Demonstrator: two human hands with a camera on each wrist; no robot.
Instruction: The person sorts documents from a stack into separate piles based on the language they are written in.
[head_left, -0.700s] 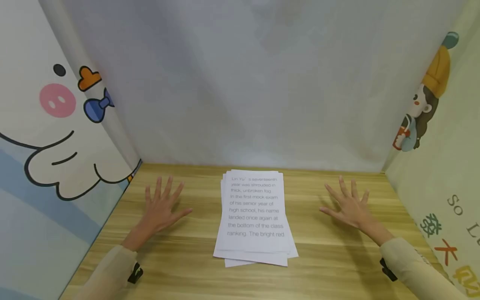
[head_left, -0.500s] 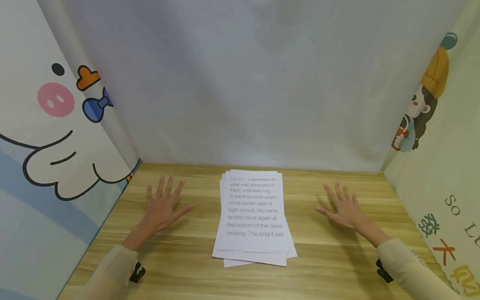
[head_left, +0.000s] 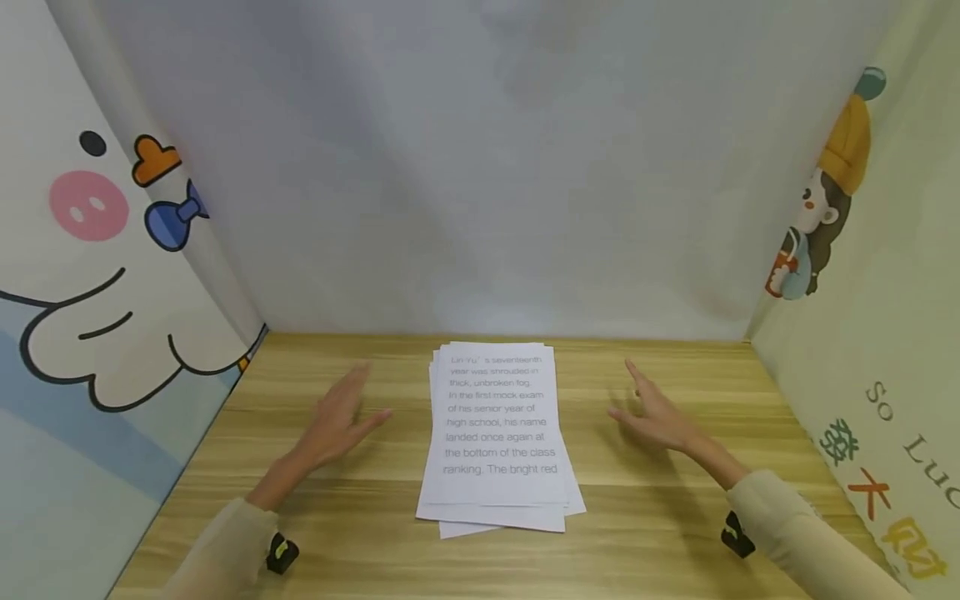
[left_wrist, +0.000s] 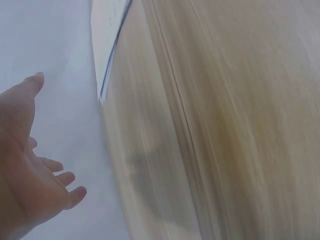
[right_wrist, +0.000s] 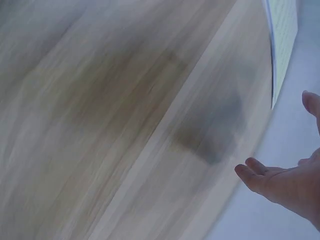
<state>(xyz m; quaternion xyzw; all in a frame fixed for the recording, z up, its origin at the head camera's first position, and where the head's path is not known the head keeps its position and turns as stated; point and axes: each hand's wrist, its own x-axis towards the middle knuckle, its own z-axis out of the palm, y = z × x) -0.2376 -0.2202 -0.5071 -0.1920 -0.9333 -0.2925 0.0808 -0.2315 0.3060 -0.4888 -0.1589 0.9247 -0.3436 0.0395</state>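
Note:
A loose stack of printed paper sheets (head_left: pixel 498 433) lies on the wooden table, its lower corners fanned out unevenly. Large English text covers the top sheet. To the left of the stack, my left hand (head_left: pixel 335 421) is held above the table, palm turned inward, thumb pointing toward the paper. My right hand (head_left: pixel 660 421) mirrors it on the other side, thumb and fingers extended, also apart from the sheets. Neither hand holds anything. Both wrist views show the left hand (left_wrist: pixel 30 165) and right hand (right_wrist: pixel 285 182) over their shadows, with the stack's edge beyond.
The wooden table (head_left: pixel 330 550) ends at a pale cloth backdrop (head_left: pixel 480 183). A cartoon-printed panel (head_left: pixel 45 267) stands at the left, another panel (head_left: pixel 900 275) with a cartoon figure and lettering at the right. Small black devices sit at both wrists.
Both hands have turned from palms down with spread fingers to palms facing inward, and moved a little closer to the stack. The view has shifted slightly; the sheets stay put.

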